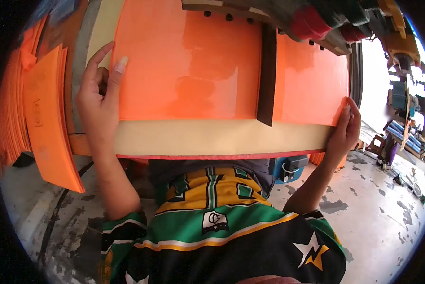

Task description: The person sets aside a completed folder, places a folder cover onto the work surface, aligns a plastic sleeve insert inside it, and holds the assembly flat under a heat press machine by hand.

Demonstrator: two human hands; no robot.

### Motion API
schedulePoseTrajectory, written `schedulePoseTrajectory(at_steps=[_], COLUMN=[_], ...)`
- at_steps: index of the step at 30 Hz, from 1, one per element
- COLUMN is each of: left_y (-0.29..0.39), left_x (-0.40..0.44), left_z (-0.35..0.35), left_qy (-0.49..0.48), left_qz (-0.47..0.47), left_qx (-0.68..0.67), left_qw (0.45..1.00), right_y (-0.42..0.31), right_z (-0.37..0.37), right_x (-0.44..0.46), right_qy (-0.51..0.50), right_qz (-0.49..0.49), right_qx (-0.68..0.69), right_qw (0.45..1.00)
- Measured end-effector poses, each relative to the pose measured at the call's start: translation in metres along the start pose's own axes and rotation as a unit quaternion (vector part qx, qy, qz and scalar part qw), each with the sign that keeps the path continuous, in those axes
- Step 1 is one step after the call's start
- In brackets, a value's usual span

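- Head view: orange sheet (188,71) lies flat on the cream counter (212,137), near edge roughly parallel to the counter's front; far part runs under/behind the overhead machine frame (250,10).
- Risk 1: sheet could skew, I'd judge, if one side gets pushed or pulled harder than the other; hands sit at opp. sides, L farther up than R.
- Risk 2: dark strip (267,75) crosses the orange near-to-far, its near end just past the sheet's edge; if it drags or snags, sheet might shift or crease. Can't tell if it's fixed, or if the orange is 1 pc or 2 either side.
- Risk 3: glossy surface looks slippery; a light touch might slide off. Thin edge/corner could bend if pressed inward.
- L hand (98,92): partly open, modest gap btwn thumb & index; thumb tip on sheet's left edge, index stretched up alongside, other fingers curled. No firm grip visible.
- R hand (347,130): fingers bunched narrow, touching sheet's near-right corner; pinch vs. just resting, can't tell, underside hidden.
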State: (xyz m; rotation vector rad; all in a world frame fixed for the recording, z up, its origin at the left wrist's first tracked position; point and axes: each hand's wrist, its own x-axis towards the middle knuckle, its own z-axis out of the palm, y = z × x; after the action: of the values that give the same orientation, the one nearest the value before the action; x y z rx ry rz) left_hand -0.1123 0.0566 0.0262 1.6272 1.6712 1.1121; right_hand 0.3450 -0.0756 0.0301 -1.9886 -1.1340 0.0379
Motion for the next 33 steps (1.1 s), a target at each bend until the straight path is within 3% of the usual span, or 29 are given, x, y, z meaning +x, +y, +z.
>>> schedulePoseTrajectory(at_steps=[2, 4, 14, 20, 22, 27, 31, 33], left_y=[0.008, 0.011, 0.006, 0.014, 0.011, 0.008, 0.005, 0.004], left_x=[-0.001, -0.002, 0.003, 0.000, 0.002, 0.000, 0.002, 0.001], left_z=[0.001, -0.002, -0.006, -0.003, -0.005, -0.003, -0.005, -0.002], left_qy=[-0.001, -0.002, -0.039, -0.028, -0.040, -0.037, -0.032, -0.014], left_qz=[0.000, 0.005, -0.002, -0.016, -0.018, -0.030, -0.027, -0.014], left_qx=[0.019, 0.036, 0.064, 0.056, 0.075, 0.011, 0.039, 0.009], left_qw=[1.000, 0.999, 0.997, 0.998, 0.996, 0.999, 0.998, 1.000], right_y=[0.004, 0.009, 0.008, 0.010, 0.007, 0.011, 0.013, 0.007], right_z=[-0.002, -0.001, -0.003, 0.000, -0.002, 0.001, 0.003, -0.002], right_x=[0.000, 0.001, 0.000, -0.002, -0.003, -0.002, 0.000, -0.002], right_qy=[-0.005, -0.007, -0.004, 0.006, -0.004, 0.012, 0.032, 0.000], right_qz=[0.048, 0.006, 0.052, 0.016, 0.050, 0.016, -0.019, 0.037], right_qx=[0.019, 0.023, 0.059, 0.090, 0.074, 0.077, 0.071, 0.073], right_qw=[0.999, 1.000, 0.997, 0.996, 0.996, 0.997, 0.997, 0.997])
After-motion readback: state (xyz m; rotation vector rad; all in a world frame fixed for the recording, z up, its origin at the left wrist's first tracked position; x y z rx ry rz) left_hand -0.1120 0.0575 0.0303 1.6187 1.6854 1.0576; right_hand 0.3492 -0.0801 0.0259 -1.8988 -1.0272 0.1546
